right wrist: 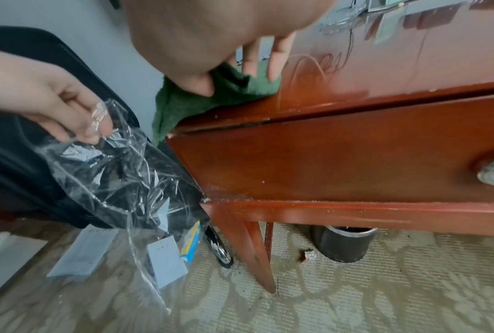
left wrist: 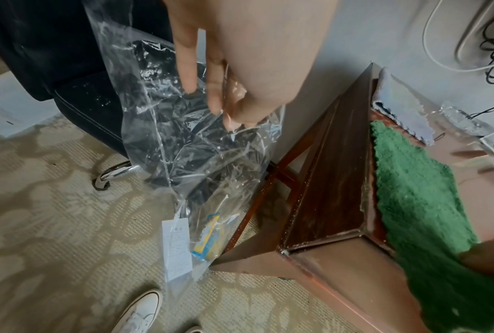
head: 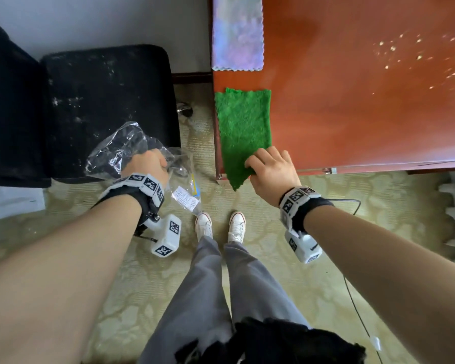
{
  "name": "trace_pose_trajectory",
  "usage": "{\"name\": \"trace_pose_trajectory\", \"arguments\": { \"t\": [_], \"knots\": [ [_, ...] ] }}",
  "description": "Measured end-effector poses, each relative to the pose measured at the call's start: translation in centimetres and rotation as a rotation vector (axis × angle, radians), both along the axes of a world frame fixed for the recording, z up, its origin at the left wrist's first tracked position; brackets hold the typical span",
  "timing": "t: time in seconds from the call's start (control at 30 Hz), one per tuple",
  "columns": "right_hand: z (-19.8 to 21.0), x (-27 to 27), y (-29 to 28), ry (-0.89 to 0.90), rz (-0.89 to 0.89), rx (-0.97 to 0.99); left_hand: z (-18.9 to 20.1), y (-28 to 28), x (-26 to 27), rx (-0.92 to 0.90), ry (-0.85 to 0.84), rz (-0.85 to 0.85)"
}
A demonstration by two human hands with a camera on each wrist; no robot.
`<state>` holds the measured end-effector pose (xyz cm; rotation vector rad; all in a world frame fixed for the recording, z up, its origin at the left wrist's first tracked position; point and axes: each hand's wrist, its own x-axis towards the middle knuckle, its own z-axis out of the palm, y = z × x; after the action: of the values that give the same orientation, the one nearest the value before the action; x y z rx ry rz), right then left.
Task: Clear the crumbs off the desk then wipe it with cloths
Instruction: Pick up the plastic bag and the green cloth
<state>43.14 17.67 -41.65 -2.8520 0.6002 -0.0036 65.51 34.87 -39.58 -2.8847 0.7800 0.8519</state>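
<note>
The red-brown desk point(head: 352, 101) carries scattered pale crumbs point(head: 418, 56) at its far right. A green cloth point(head: 243, 132) lies flat along the desk's left edge, its near corner hanging over. My right hand point(head: 255, 164) pinches that near corner, thumb under and fingers on top point(right wrist: 234, 81). A pale lavender cloth point(head: 237, 32) lies further back on the same edge. My left hand point(head: 153, 161) holds a crumpled clear plastic bag point(head: 121, 148) by its top, left of the desk corner; the bag point(left wrist: 188, 146) hangs down towards the carpet, printed slips inside.
A black upholstered chair point(head: 103, 106) on castors stands left of the desk, close behind the bag. A dark bin point(right wrist: 344, 243) sits under the desk. White paper point(head: 11, 200) lies on the patterned carpet. A thin cable point(head: 352, 298) trails on the floor at right.
</note>
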Motion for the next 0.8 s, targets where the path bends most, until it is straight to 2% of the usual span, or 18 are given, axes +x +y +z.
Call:
{"name": "trace_pose_trajectory", "arguments": {
  "t": [0.1, 0.2, 0.37, 0.53, 0.6, 0.7, 0.8],
  "knots": [
    [2.2, 1.3, -1.2, -0.006, -0.033, 0.173, 0.8, -0.1, 0.4, -0.031, 0.011, 0.021],
    [4.5, 3.8, -3.2, 0.062, -0.083, 0.285, 1.4, -0.2, 0.8, -0.038, 0.013, 0.010],
    [6.4, 9.4, -7.0, 0.105, -0.112, 0.266, 1.7, -0.3, 1.5, -0.026, 0.026, 0.018],
    [5.4, 13.3, -10.1, 0.275, -0.216, 0.184, 1.2, -0.6, 1.8, 0.012, 0.051, 0.022],
    [4.7, 13.7, -10.7, 0.289, -0.267, 0.125, 0.7, -0.6, 1.7, 0.017, 0.070, 0.027],
    [3.9, 13.2, -10.2, 0.225, -0.217, -0.009, 0.0, -0.7, 1.5, 0.019, 0.101, 0.025],
    [3.6, 12.0, -8.5, 0.189, -0.013, 0.046, -0.3, -1.0, 1.6, 0.026, 0.119, 0.017]
  ]
}}
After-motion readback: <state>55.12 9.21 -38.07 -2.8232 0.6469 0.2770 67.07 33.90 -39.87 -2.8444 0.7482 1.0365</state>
